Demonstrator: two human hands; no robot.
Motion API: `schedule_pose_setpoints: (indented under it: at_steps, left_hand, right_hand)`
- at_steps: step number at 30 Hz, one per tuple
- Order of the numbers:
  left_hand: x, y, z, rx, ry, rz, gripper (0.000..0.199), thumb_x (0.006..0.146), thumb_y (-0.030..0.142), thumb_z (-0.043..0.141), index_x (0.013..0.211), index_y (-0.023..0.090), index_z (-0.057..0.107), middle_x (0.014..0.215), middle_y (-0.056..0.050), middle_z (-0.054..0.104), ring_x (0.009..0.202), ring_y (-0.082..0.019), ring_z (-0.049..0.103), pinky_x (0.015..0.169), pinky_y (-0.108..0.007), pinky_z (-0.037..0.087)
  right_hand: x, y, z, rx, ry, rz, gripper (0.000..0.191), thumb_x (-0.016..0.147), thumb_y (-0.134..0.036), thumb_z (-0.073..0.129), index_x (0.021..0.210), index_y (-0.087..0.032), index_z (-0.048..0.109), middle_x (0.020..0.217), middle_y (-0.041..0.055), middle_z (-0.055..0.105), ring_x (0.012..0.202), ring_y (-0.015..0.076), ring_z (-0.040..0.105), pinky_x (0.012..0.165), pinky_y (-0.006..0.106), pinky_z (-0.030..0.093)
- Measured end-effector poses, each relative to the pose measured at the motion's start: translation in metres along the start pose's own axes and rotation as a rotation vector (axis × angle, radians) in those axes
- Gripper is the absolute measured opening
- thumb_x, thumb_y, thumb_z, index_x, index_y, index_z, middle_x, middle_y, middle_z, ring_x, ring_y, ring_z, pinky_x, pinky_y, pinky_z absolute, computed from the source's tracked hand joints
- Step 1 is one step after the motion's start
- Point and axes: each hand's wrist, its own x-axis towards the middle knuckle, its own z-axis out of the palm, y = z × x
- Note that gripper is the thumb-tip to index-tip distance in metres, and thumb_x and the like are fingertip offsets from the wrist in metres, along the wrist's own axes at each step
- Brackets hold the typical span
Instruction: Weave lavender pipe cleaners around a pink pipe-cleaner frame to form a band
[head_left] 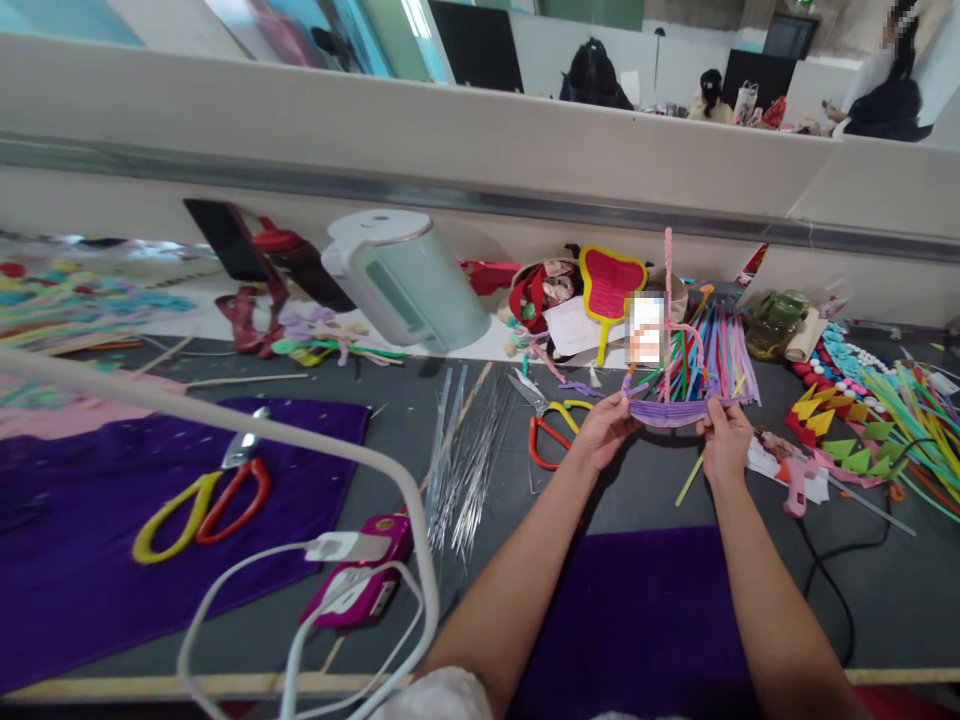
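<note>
A purple boat-shaped piece of fuzzy stems [669,412] is held up between both hands, with an upright pink stem [668,290] rising from it. My left hand [606,432] pinches its left end, and my right hand [725,438] pinches its right end. Behind the piece lies a bundle of many-coloured stems [716,345]. Left of my left hand are scissors with red and yellow handles [546,428]. A pink glue gun [799,482] rests right of my right hand.
Thin metal wires [471,465] lie left of the scissors. A kettle [409,280] stands at the back. A white cable [409,480] crosses the left foreground, near a magenta device [360,572]. More scissors [225,485] rest on purple cloth [300,450]. People sit beyond the partition [450,125].
</note>
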Motion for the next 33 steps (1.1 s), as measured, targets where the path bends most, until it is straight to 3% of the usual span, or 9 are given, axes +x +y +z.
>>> schedule_pose_setpoints:
  at_steps: [6, 14, 33]
  left_hand:
    - [-0.001, 0.000, 0.002, -0.025, -0.030, -0.025, 0.031, 0.063, 0.026, 0.083, 0.085, 0.012, 0.067, 0.066, -0.001, 0.061, 0.062, -0.011, 0.058, 0.073, -0.028, 0.050]
    - [0.001, -0.001, 0.002, 0.077, 0.059, 0.082, 0.023, 0.065, 0.026, 0.081, 0.081, 0.015, 0.067, 0.076, -0.001, 0.065, 0.069, -0.010, 0.060, 0.073, -0.024, 0.047]
    - [-0.003, -0.001, 0.010, 0.133, 0.078, 0.145, 0.025, 0.062, 0.030, 0.082, 0.078, 0.017, 0.068, 0.077, -0.002, 0.064, 0.069, -0.010, 0.056, 0.068, -0.022, 0.046]
  right_hand:
    - [0.000, 0.000, 0.000, -0.003, -0.002, 0.008, 0.027, 0.067, -0.037, 0.077, 0.072, -0.017, 0.059, 0.049, -0.0091, 0.045, 0.043, 0.0048, 0.040, 0.040, 0.018, 0.038]
    - [0.002, 0.000, -0.002, -0.004, 0.018, -0.002, 0.029, 0.066, -0.038, 0.077, 0.068, -0.017, 0.056, 0.049, -0.0093, 0.043, 0.043, 0.0048, 0.039, 0.041, 0.019, 0.038]
    - [0.002, 0.001, -0.002, -0.030, 0.028, 0.036, 0.032, 0.065, -0.039, 0.077, 0.067, -0.018, 0.054, 0.049, -0.0100, 0.042, 0.042, 0.0044, 0.039, 0.041, 0.019, 0.038]
